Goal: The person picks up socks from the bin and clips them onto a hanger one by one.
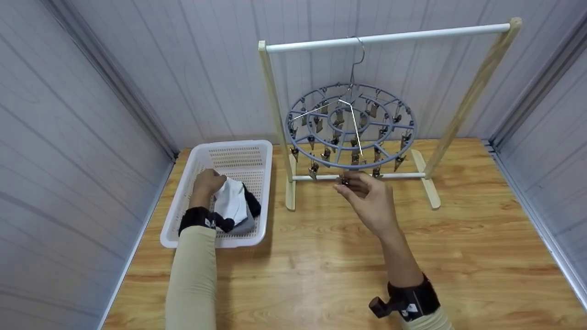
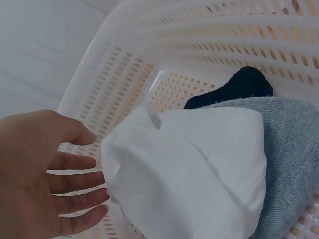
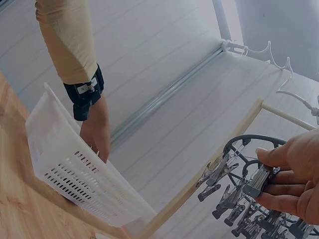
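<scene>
Clip [image 3: 256, 183] pinched, white cloth [image 1: 231, 201] ungripped

Our right hand [image 1: 373, 201] clamps that clip at the round hanger's [image 1: 340, 148] near edge; our left hand [image 1: 208, 180], fingers apart, is at the white cloth in the left basket [image 1: 234, 144]. Lifting too loosely, we could drop it.

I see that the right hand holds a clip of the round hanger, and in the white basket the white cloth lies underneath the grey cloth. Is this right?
Not quite: the white cloth lies on top of the grey cloth, as the left wrist view shows. The rest is right.
</scene>
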Motion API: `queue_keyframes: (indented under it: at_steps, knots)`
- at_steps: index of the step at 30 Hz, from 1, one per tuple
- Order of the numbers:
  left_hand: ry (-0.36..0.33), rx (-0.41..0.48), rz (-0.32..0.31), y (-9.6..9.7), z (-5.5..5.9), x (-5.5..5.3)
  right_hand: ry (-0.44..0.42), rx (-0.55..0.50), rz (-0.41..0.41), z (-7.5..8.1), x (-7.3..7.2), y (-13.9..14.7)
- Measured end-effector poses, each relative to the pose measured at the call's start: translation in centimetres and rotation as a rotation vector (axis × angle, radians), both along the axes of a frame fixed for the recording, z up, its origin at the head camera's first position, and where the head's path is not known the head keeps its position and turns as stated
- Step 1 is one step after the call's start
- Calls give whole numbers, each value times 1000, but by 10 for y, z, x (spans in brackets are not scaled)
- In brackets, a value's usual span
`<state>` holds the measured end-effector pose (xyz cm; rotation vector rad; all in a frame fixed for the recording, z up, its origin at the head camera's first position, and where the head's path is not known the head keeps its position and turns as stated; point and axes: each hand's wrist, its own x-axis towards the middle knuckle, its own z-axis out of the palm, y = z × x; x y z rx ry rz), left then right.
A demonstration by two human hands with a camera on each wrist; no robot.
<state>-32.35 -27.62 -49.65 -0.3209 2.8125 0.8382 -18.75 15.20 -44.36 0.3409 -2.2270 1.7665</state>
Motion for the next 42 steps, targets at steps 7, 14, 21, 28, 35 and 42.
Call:
queue_keyframes:
  at_steps: [7,14,21,28,35,42]
  knots:
    - [21,0,4,-2,0,0,11,-3,13,0,0,1]
    - [22,28,-1,-1,0,0,1,-52,36,1,2,1]
    - [119,155,-45,2,9,9,-26,-106,96,0,2,1]
    - [195,131,-92,9,17,11,-45,-117,101,2,1,4]
    - [231,135,-41,11,13,12,-44,-124,107,2,2,6]
    - [278,135,13,7,11,14,-49,-128,98,1,3,7]
